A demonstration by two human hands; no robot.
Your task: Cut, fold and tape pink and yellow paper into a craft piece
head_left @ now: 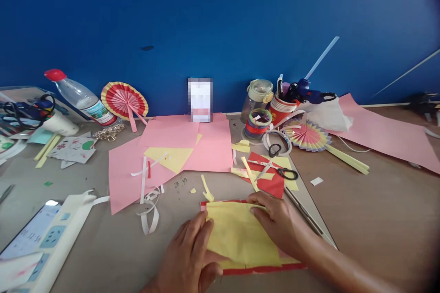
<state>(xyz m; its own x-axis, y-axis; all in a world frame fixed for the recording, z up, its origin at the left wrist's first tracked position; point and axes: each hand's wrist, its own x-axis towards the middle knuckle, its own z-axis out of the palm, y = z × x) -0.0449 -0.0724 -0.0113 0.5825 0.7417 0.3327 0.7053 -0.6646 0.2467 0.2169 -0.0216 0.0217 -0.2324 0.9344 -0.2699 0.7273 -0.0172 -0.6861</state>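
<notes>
Worktop [364, 210], grey left, brown right, met a blue wall [220, 18]. Yellow paper [237, 233] lay on red-edged paper [261, 269] before me. My left fingers [202, 236], thumb apart, rested at its left edge; right fingers [261, 198] nearly met at its far edge, couldn't tell if gripping.

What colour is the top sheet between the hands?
The top sheet is yellow, clearest in the head view.

One left hand [189, 249] and one right hand [278, 219], lower centre, with one yellow sheet [239, 233] between; two pleated fans [118, 96], left and right of centre; two phones [201, 97], upper centre and lower left; one pair of scissors [271, 164], right of centre; one red-capped bottle [82, 98], one white cup [62, 122], one power strip [68, 226], left.
</notes>
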